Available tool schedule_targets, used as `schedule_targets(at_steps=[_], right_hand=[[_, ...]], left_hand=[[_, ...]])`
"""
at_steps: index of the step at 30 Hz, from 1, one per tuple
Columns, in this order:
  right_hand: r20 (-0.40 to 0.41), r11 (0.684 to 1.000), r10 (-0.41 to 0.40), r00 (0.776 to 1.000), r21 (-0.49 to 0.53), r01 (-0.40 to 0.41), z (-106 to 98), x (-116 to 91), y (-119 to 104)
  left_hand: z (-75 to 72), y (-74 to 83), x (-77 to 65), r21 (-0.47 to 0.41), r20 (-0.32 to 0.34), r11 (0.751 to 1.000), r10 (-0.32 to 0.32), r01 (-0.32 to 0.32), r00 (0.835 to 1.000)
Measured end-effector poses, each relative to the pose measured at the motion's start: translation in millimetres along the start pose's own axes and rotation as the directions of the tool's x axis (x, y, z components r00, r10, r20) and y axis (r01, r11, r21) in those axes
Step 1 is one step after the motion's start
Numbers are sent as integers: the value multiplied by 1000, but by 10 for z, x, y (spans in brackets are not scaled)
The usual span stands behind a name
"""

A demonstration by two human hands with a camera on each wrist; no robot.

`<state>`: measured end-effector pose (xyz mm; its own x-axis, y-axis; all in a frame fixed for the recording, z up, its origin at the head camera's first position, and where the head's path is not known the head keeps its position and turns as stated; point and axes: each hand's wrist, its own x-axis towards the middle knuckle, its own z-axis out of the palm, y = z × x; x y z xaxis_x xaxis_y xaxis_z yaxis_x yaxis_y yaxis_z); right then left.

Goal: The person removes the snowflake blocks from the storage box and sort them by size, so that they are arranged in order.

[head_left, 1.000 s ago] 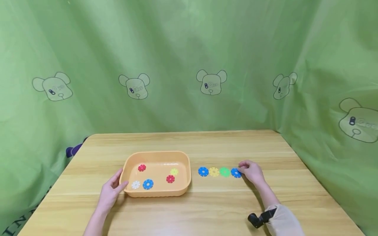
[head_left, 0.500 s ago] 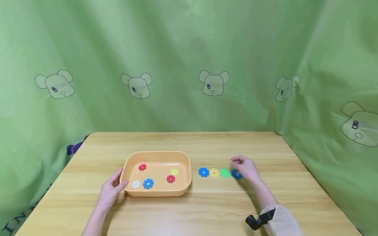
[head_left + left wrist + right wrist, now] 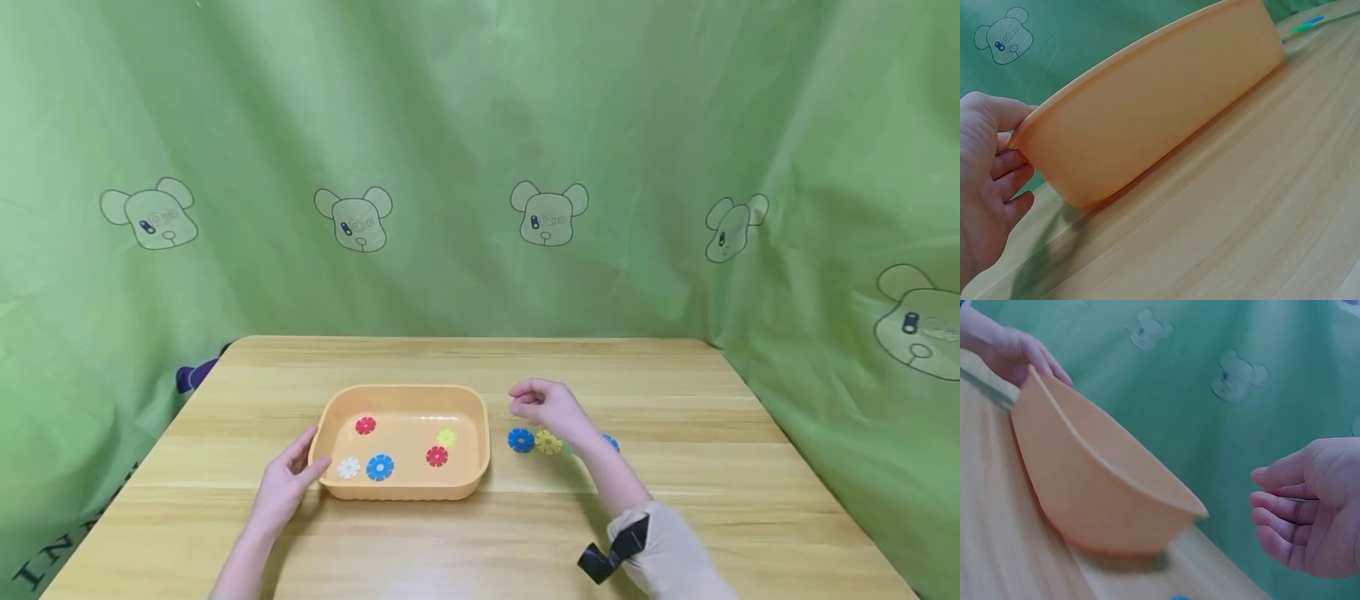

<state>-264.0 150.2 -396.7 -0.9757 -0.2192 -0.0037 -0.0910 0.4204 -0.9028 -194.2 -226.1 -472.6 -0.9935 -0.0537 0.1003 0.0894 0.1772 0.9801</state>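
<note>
My left hand [image 3: 281,483] grips the left end of an orange plastic basin [image 3: 397,492], thumb over the rim and fingers against the outside in the left wrist view. Several notched snowflake discs lie inside: a white disc [image 3: 348,467], a blue disc [image 3: 380,467], a yellow disc [image 3: 446,437] and two red ones. To the right of the basin, a row on the table holds a blue disc [image 3: 521,440], a yellow disc [image 3: 548,442], a mostly hidden green one and another blue one. Above this row hovers my right hand [image 3: 551,408], fingers loosely bent and holding nothing.
The wooden table [image 3: 420,550] reaches back to a green curtain [image 3: 450,100] printed with bear heads. Another curtain side stands at the right edge. A black strap [image 3: 615,550] with a camera sits on the right sleeve.
My right hand has let go of the blue disc at the row's right end and moved left above the row, toward the basin. My left hand stays on the basin.
</note>
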Motion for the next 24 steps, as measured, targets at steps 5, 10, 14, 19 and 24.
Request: schedule_targets(at_steps=[5, 10, 14, 19, 24], right_hand=[[69, 999, -35, 997, 0, 35, 272, 87, -180], [168, 998, -53, 984, 28, 49, 555, 136, -280], [234, 997, -37, 971, 70, 21, 766, 198, -315], [286, 998, -39, 958, 64, 22, 1001, 309, -344], [293, 1000, -4, 956, 9, 1, 1223, 389, -356]], left_hand=[[1, 5, -3, -3, -1, 1000, -6, 6, 1000], [9, 17, -16, -2, 2, 1000, -12, 12, 1000], [10, 21, -19, -2, 3, 1000, -20, 20, 1000], [1, 21, -6, 0, 0, 1000, -20, 20, 1000], [1, 5, 2, -5, 3, 1000, -19, 19, 1000]])
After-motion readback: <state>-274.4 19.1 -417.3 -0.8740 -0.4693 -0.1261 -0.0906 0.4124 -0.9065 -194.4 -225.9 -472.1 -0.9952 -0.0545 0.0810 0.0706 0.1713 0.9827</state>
